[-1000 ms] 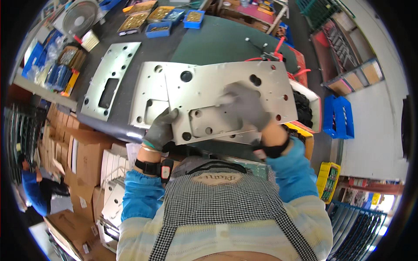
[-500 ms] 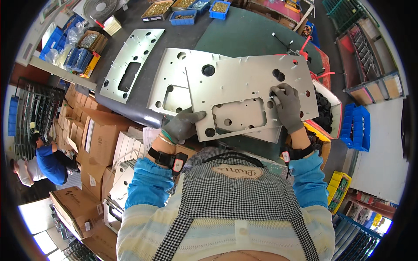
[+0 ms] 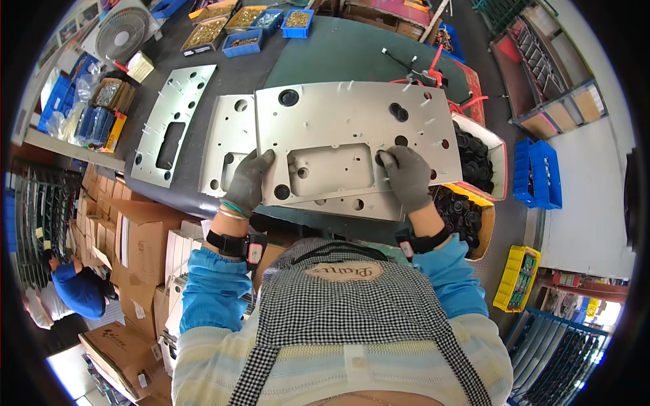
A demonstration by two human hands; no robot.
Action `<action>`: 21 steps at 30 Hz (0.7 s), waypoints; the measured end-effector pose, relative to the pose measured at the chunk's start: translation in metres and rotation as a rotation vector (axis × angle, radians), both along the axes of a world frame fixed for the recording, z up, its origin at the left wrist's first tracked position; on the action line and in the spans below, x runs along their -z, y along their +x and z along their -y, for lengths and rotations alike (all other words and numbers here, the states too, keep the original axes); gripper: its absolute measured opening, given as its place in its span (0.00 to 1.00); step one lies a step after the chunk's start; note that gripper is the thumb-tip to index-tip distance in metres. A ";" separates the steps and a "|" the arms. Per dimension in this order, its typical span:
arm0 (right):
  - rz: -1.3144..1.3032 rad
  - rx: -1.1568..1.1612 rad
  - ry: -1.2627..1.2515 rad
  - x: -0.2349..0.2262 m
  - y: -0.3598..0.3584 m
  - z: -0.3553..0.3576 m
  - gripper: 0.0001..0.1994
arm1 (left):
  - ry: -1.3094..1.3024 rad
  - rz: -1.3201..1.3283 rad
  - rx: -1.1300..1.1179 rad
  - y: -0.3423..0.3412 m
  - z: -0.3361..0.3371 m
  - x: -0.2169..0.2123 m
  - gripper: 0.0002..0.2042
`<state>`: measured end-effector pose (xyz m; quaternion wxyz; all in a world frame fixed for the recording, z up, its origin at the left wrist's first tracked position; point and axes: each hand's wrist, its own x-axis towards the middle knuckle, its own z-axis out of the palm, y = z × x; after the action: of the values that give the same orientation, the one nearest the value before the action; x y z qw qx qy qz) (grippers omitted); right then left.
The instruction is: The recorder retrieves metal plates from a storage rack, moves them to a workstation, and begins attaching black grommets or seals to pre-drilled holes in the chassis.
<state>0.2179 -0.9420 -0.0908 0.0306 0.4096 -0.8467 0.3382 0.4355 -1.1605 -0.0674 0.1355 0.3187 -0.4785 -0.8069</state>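
Note:
A silvery metal plate (image 3: 332,128) with round holes, thin upright studs and a rectangular cut-out lies in front of me, overlapping another metal plate (image 3: 229,125). My left hand (image 3: 248,181), in a grey glove, grips its left edge, thumb on top and the other fingers hidden. On the right, my gloved right hand (image 3: 408,177) pinches at a hole beside the cut-out, where a black plug (image 3: 380,159) shows at the fingertips. Other holes hold black plugs, such as a large plug (image 3: 289,98) near the upper left corner and a plug (image 3: 401,141) above my right fingers.
A third metal plate (image 3: 177,101) lies to the left. Bins at right hold black plugs (image 3: 474,162). Small boxes of brass parts (image 3: 206,34) and a fan (image 3: 122,32) stand at the back. Red-handled cables (image 3: 433,74) lie behind. Cardboard boxes (image 3: 145,237) and people are at left.
My right hand has shifted to a hole nearer the cut-out, uncovering a black plug above it. My left hand has moved up the plate's edge. The whole view has shifted.

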 end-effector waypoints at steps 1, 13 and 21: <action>-0.047 0.056 -0.018 0.003 0.000 0.001 0.07 | 0.068 -0.102 0.005 0.002 0.005 0.021 0.19; -0.168 0.105 0.065 0.007 -0.001 0.007 0.05 | 0.006 0.021 -0.192 -0.007 -0.008 0.030 0.18; 0.232 -0.303 0.336 -0.023 -0.053 0.009 0.13 | 0.060 -0.041 -0.184 -0.008 -0.007 0.029 0.18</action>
<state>0.1647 -0.9506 -0.0675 -0.1864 0.4898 -0.8177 0.2382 0.4274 -1.1532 -0.0963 0.2092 0.3489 -0.4200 -0.8113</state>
